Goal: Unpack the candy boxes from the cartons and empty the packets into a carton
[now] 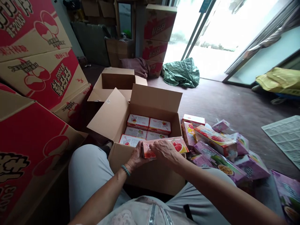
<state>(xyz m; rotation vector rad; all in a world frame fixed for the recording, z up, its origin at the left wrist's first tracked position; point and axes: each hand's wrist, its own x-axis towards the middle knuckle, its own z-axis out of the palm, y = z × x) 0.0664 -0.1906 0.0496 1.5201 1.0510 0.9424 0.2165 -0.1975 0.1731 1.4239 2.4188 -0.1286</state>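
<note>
At the far left, stacked red-and-tan cartons (39, 75) are cut off by the frame, and the lowest sinks into shadow. Right of them stands a second carton (118, 72), its interior dark and its near side partly covered by a flap of the open carton (150, 175). That open carton sits between the knees, flaps spread; small white-topped boxes (140, 120) lie inside, the nearest partly hidden.

The left hand (137, 156), a beaded bracelet at its wrist, reaches up and inward, its fingers clamped on the left end of a pink fruit box (179, 145). This box is held slightly tilted above the carton's near rim. The right hand (165, 151) crosses in from the right, knuckles up, its fingers bent together against the pink fruit box; their tips are hard to make out, and the hand hides the printing beneath.

Beyond the carton's right wall, a heap of packs (215, 147) stands close by, its lower layers hidden. Floor (222, 100) shows between the heap and a green sack (182, 73). A white grid panel (284, 137) and a purple pack (287, 193) are cut off at the right edge.
</note>
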